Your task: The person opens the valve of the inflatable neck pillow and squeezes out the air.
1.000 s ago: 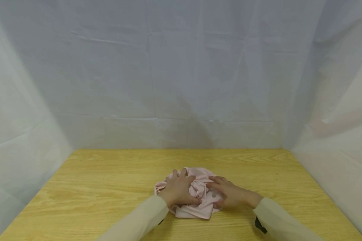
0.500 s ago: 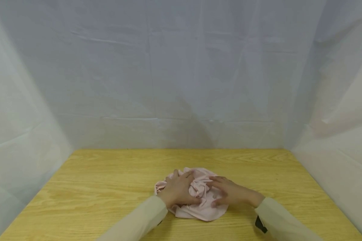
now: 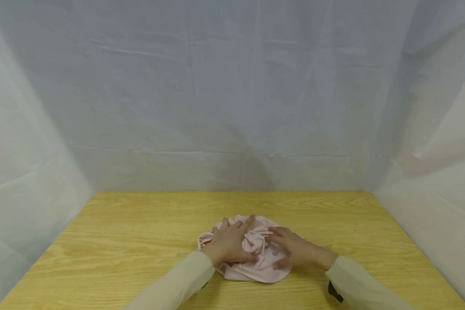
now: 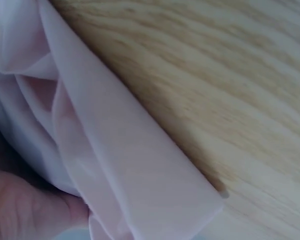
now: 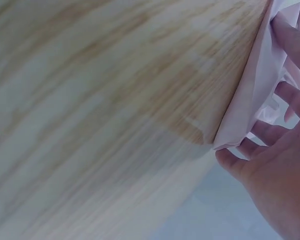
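Observation:
A crumpled pale pink cloth lies in a rounded heap on the wooden table, with a small grey spot near its right side. My left hand rests on the left part of the heap, fingers spread and the index finger stretched toward the far edge. At the right side, my right hand touches the cloth with loosely bent, parted fingers. In the left wrist view, part of the left hand shows beside a smooth fold. The right wrist view has the fingertips of the right hand along the cloth's edge.
The yellow wood-grain table extends around the cloth on all sides. White sheeting hangs behind it and along the left and right sides. Both forearms wear light sleeves, with a dark piece under the right wrist.
The cloth's near right part has spread out from a pointed corner to a rounded edge. My left index finger has straightened toward the far side. My right hand stays at nearly the same place.

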`<state>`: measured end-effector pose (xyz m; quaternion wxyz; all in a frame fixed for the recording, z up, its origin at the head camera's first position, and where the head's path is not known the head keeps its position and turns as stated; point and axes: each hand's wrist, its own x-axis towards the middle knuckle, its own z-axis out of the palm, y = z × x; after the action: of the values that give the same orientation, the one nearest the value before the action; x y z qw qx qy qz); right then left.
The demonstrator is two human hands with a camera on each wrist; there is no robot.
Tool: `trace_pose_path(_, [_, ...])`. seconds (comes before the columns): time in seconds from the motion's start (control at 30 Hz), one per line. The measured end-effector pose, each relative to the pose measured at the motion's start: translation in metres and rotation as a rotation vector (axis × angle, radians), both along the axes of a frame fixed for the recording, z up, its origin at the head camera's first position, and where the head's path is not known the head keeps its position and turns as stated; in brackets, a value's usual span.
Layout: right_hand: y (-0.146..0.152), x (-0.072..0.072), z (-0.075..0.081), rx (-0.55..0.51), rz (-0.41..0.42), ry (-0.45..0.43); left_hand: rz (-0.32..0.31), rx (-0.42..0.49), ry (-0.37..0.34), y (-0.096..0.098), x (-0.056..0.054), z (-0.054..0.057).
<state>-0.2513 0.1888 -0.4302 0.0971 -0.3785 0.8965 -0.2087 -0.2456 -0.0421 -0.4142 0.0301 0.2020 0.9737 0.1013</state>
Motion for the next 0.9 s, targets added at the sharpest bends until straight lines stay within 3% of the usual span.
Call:
trace_pose_path(0.33, [0.0008, -0.0004, -0.0026, 0.021, -0.009, 0.028, -0.028, -0.019, 0.019, -0.0002, -0.0019, 0.0024])
trace_pose_path(0.77, [0.0018, 0.005, 0.0022, 0.02, 0.002, 0.042, -0.051, -0.112, -0.019, 0.0002, -0.0047, 0.0052])
trace_pose_path(0.9, [0.0018, 0.005, 0.0018, 0.02, 0.001, 0.042, -0.052, -0.101, -0.037, 0.0, -0.0049, 0.0059])
